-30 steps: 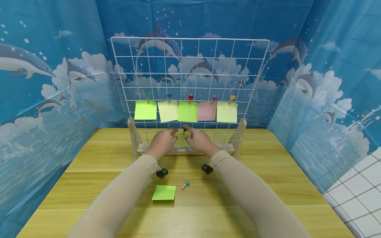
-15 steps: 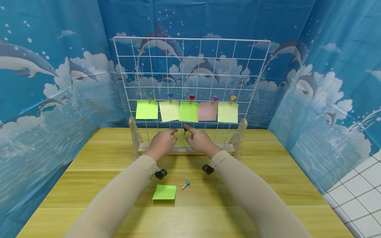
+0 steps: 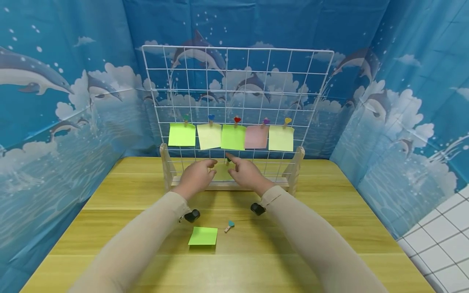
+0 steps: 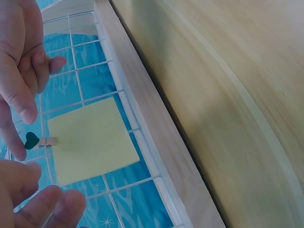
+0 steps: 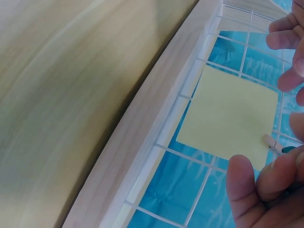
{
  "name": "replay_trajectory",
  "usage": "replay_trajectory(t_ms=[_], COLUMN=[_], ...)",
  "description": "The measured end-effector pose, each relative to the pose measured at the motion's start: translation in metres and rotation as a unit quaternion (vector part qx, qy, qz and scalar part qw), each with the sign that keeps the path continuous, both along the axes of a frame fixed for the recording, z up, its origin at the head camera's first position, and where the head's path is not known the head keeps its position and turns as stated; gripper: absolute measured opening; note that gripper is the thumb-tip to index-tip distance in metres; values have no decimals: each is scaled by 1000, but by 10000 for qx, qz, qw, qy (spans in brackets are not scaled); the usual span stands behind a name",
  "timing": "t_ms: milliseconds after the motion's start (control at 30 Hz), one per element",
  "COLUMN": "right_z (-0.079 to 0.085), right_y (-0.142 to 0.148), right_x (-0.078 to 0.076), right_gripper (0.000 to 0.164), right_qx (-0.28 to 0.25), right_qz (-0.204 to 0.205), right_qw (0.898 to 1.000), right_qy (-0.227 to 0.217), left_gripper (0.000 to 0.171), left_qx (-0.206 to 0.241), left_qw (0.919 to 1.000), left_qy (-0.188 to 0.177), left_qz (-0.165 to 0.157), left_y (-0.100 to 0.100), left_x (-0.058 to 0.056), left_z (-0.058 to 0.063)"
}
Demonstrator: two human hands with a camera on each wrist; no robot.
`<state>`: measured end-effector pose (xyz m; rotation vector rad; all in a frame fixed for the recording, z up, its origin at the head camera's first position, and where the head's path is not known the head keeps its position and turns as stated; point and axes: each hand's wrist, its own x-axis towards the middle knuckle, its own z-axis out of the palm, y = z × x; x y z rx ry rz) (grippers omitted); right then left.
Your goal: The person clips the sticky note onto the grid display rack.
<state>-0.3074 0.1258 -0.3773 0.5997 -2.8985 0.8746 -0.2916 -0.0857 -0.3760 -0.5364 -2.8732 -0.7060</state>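
Observation:
On the low rows of the white wire grid [image 3: 216, 92], a pale yellow note [image 4: 92, 142] hangs from a small wooden clip [image 4: 43, 142] with a dark green heart. My right hand [image 3: 248, 176] is at the note's right side, its index fingertip right by the heart and its thumb apart from it. To the left of the note, my left hand [image 3: 196, 176] has relaxed fingers with nothing between them. A row of notes hangs above, including a pink note [image 3: 256, 136] and a middle green note [image 3: 233, 137], each under a heart clip.
Nearer me on the wooden table [image 3: 322, 228] lie a green note [image 3: 203, 236] and a loose clip with a teal heart [image 3: 229, 226]. Wooden feet [image 3: 166, 167] and a base bar [image 5: 156, 104] support the grid. A blue dolphin curtain [image 3: 91, 122] surrounds the table.
My left hand has drawn slightly left, away from the yellow note and its clip. The right hand has stayed almost in place, and the head view has shifted a little.

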Motion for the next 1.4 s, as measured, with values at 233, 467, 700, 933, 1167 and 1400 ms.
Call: replay_trajectory(t_ms=[233,467,700,933,1167,1400], right_z=[-2,-1,-1,-2,-3,-5], right_y=[4,7,11,16,18,17], right_x=[7,16,27,40,54,64], right_gripper=[60,59,61,59,58,56], right_qx=[-157,-212,-216,-73,-9,117], right_qz=[211,325,615,771,851,971], right_qw=[9996,9992,9978,9968,9960,9950], right_qy=[76,-34,-154,-199,-285,-193], left_gripper=[42,44,48,50,52,56], left_qx=[-66,-155,-171,-210,-537,-702], left_qw=[9999,9998,9995,9989,9972,9951], left_qy=[16,-72,-183,-266,32,226], left_qz=[-120,-134,-189,-318,-513,-656], left_y=[-9,-16,-21,-27,-34,-40], left_x=[7,15,27,37,44,55], left_z=[1,1,3,2,-3,-6])
